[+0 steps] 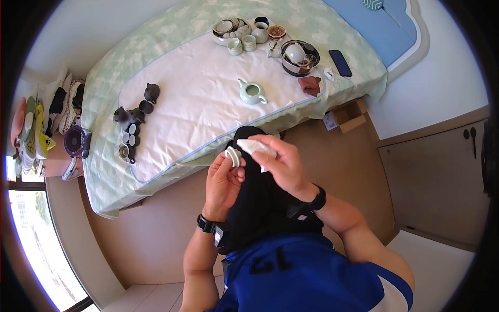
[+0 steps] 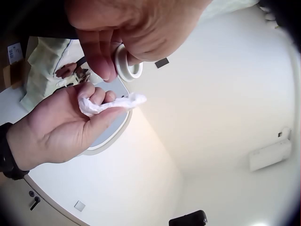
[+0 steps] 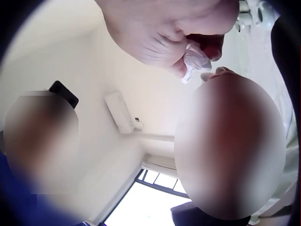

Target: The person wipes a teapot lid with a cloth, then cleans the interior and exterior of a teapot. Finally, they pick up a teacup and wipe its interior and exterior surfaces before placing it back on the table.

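In the head view my left hand [image 1: 223, 184] pinches a small pale ring-shaped lid [image 1: 233, 156] at its rim, held above my lap. Close to its right, my right hand [image 1: 286, 164] grips a crumpled white tissue [image 1: 258, 148] between thumb and fingers. The left wrist view shows the lid [image 2: 128, 66] just above the tissue [image 2: 106, 104], with a small gap between them. Only part of the tissue [image 3: 196, 57] shows in the right wrist view, under the right hand [image 3: 164, 33]. A pale green teapot [image 1: 252, 93] without its lid stands on the white cloth.
Dark teapots and cups [image 1: 134, 129] line the cloth's left side. At the back right are stacked pale cups [image 1: 235, 46], a bowl holding crockery [image 1: 300, 59], a brown cloth [image 1: 309, 86] and a phone [image 1: 340, 63]. An open cardboard box [image 1: 349, 115] lies below the table edge.
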Motion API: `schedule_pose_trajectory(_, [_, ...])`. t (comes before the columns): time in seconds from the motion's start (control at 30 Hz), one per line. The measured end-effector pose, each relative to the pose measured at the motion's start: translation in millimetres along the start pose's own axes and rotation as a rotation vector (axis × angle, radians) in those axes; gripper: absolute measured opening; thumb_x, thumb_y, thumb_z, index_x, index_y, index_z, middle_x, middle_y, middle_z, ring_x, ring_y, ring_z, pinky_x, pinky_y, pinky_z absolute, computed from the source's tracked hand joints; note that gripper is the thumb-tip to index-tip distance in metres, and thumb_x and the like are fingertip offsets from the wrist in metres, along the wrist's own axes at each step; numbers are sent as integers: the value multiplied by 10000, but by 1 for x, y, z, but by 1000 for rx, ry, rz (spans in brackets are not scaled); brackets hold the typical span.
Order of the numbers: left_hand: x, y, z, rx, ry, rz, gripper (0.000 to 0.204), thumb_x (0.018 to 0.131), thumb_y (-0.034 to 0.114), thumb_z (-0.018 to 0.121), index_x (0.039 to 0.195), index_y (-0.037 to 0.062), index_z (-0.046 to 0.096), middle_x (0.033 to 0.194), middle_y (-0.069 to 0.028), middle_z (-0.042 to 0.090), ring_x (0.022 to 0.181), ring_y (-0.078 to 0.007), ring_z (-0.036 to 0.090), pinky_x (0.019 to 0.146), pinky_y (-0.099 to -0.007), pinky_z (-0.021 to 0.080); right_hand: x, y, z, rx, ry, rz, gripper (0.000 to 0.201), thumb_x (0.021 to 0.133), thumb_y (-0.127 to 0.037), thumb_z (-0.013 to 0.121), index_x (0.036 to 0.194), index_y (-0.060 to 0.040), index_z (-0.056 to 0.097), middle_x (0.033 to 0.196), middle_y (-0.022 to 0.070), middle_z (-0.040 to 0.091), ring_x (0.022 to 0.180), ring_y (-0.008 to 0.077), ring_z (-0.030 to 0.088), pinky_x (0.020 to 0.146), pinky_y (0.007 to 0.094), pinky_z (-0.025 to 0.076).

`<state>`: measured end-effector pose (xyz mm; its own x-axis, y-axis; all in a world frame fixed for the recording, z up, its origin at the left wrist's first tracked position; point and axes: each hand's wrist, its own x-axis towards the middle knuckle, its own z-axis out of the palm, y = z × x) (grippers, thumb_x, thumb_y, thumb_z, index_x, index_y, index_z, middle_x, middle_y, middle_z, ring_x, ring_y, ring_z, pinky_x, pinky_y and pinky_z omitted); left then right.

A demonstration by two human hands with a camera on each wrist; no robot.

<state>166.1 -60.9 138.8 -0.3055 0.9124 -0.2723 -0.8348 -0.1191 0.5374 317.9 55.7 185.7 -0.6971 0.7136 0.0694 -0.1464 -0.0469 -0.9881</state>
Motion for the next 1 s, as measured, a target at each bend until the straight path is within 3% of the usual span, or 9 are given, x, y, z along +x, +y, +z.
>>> schedule_pose_trajectory(0.03, [0,-2,1,-22,-53,-16,193,1097,165,563,1194,35,667,1001,-110,728,740,-140,670,651,-264,547,0,-5,6,-84,-51,-197,289,1026,-57,657,1297,42,661,999,45,657,809,90,636,703,241,506])
schedule_pose_trajectory(0.27, [-10,2,36,116,1,-1,281,1086,131,578,1338,24,639,952,-30,699,724,-88,622,627,-224,501,3,-3,12,-313,-108,-557,194,977,14,702,1160,19,767,1033,106,661,738,128,651,652,272,532])
schedule_pose_trajectory(0.33, [-19,6,37,150,-27,-21,286,1082,129,589,1338,17,647,935,-25,694,715,-81,618,624,-216,496,-3,-2,17,-168,-111,-480,205,983,31,686,1174,24,763,1034,103,673,706,119,658,622,248,532])
schedule_pose_trajectory(0.37, [-19,7,33,162,-79,-21,283,1080,129,595,1331,13,656,922,-22,692,707,-78,615,620,-211,493,-7,-8,21,10,-101,-318,210,990,35,677,1182,30,759,1025,100,680,703,114,662,610,235,531])
schedule_pose_trajectory(0.5, [-23,0,22,163,-183,-45,284,1092,187,604,1309,19,676,897,-38,693,685,-83,603,603,-215,480,-5,-7,19,33,-9,-212,156,1018,-13,669,1123,74,745,935,52,681,681,95,654,575,223,510])
schedule_pose_trajectory(0.63, [-25,-3,15,64,-184,-77,314,1091,169,588,1356,12,647,925,-41,689,723,-90,597,624,-226,471,-4,-11,15,-207,101,-131,173,1008,-49,683,1129,52,755,845,7,642,692,50,603,572,213,442])
schedule_pose_trajectory(0.77, [-30,2,29,179,-85,-85,324,1081,142,584,1369,9,650,944,-9,682,753,-79,585,635,-233,465,-9,-17,19,-299,-68,-512,169,960,-1,700,1110,26,775,910,82,699,756,152,669,667,264,510])
schedule_pose_trajectory(0.93, [-38,1,27,412,-95,-14,292,1087,195,609,1304,11,676,940,-17,714,727,-57,612,641,-203,497,-13,-17,12,-136,-12,-235,133,970,-19,711,1082,35,758,863,116,674,695,168,648,631,287,499])
schedule_pose_trajectory(1.0, [-37,-2,30,429,-16,23,238,1084,192,613,1227,16,685,910,-25,707,725,-74,621,636,-206,494,-16,-21,8,-283,-34,-337,133,971,-14,709,1086,34,756,830,111,665,672,165,639,612,288,486])
